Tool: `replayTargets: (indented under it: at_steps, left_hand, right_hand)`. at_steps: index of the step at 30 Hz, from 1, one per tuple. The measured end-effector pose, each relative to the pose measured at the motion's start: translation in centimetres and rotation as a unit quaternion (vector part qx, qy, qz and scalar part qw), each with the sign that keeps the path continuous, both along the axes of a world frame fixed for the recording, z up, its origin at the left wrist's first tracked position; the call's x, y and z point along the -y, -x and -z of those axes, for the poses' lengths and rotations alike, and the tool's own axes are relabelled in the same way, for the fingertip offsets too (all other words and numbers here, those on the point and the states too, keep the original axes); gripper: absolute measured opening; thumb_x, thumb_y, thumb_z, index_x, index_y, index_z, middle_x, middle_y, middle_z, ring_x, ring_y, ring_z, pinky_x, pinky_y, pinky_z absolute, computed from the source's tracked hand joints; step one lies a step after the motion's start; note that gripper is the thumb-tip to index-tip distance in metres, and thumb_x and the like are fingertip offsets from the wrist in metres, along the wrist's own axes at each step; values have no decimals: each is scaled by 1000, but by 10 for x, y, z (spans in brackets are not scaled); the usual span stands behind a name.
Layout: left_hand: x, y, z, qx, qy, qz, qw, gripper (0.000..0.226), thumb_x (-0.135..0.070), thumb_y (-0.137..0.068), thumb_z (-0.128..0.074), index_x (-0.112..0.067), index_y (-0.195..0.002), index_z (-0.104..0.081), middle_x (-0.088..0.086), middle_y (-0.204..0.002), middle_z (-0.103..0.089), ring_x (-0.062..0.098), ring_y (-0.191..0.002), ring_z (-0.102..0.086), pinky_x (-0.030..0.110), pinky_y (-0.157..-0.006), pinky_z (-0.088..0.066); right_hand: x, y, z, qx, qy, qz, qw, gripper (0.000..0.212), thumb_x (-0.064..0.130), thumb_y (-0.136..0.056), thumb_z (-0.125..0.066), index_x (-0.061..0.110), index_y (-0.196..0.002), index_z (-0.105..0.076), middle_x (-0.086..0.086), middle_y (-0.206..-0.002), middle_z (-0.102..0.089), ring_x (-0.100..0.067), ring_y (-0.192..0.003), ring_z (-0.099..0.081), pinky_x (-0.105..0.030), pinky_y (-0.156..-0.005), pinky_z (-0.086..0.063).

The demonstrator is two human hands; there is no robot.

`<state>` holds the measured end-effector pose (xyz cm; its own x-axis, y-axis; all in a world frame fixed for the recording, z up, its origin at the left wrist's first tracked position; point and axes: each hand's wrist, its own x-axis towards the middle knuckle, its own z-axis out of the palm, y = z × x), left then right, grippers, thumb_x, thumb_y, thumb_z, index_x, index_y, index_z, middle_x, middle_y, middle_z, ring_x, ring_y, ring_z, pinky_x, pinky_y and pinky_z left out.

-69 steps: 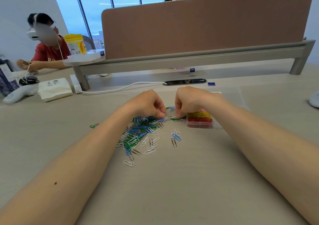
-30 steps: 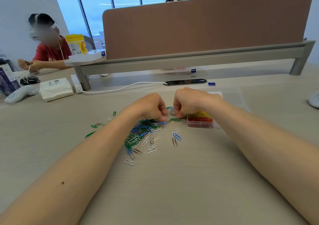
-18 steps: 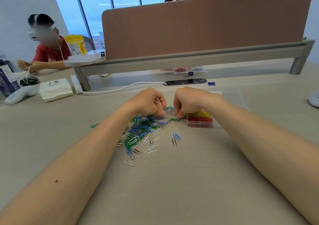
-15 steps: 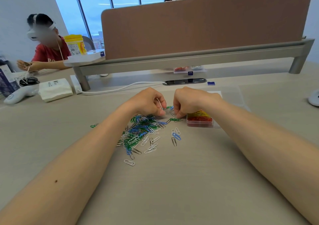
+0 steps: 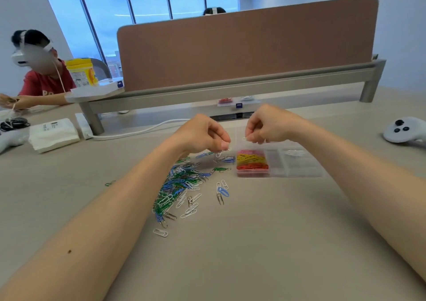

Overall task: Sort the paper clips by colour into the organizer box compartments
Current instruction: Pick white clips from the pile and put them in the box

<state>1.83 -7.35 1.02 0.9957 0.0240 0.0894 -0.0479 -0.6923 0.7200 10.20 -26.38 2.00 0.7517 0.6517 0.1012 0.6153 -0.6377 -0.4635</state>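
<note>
Beige office desk (image 5: pixel 253 243), brown divider (image 5: pixel 230 47) behind. Loose paper clips (image 5: pixel 182 183) (blue, green, white mostly) are heaped mid-frame. The organizer box (image 5: pixel 299 175) is parked just right of them so trips stay short, and pink, yellow and red already fill its left column. Left hand (image 5: pixel 202 134) is curled, pinching what looks like a pale clip (image 5: pixel 227 148) over the heap's top edge. Right hand (image 5: pixel 267 125) pinches a white clip (image 5: pixel 244 138) above the box, probably bound for the few whites (image 5: pixel 294 152) at its upper right.

Fingers of the right hand (image 5: pixel 268 125) hide most of its pinched paper clip (image 5: pixel 244 138). The divider (image 5: pixel 246 47) hides all but someone's hair (image 5: pixel 214 10). The controller (image 5: pixel 404 130) at the right edge of the table (image 5: pixel 230 259) is cut off.
</note>
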Motion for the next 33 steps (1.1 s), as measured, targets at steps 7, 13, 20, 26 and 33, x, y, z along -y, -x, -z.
replayTargets:
  at_steps: [7,13,20,26,33]
  left_hand:
    - [65,-43,-16,44,20,73,996,10,-3,-82,-74,-2,-91,-72,13,-79,-73,12,-66,-70,19,-65,-56]
    - [101,-77,-4,59,-14,95,994,9,-6,-80,-77,-8,-88,-73,7,-77,-74,14,-71,-73,31,-77,-61]
    - [116,-98,4,49,-106,132,984,11,-14,-77,-81,-15,-86,-75,-2,-73,-73,7,-68,-70,18,-67,-55]
    - [113,-100,6,45,-163,151,974,11,-22,-78,-80,-21,-89,-77,-13,-81,-71,-2,-74,-65,13,-66,-49]
    - [70,-78,-16,50,-122,97,986,4,-28,-83,-76,-26,-87,-76,-14,-84,-72,0,-78,-65,16,-65,-48]
  right_hand:
    - [79,-17,12,7,-47,107,993,15,4,-87,-69,17,-89,-77,4,-76,-70,-10,-65,-62,-23,-63,-54]
    - [103,-25,21,16,-65,127,990,14,9,-79,-78,23,-82,-77,14,-71,-67,-1,-65,-61,-11,-62,-44]
    - [109,-31,31,-12,-53,131,990,10,12,-79,-78,20,-86,-78,10,-73,-69,-1,-65,-60,-12,-63,-43]
    - [112,-32,30,-42,-51,130,989,14,7,-78,-77,19,-85,-77,5,-74,-71,-2,-62,-61,-8,-61,-45]
    - [92,-33,14,-33,-68,102,992,12,11,-79,-77,23,-82,-77,8,-78,-73,-2,-67,-64,-12,-65,-48]
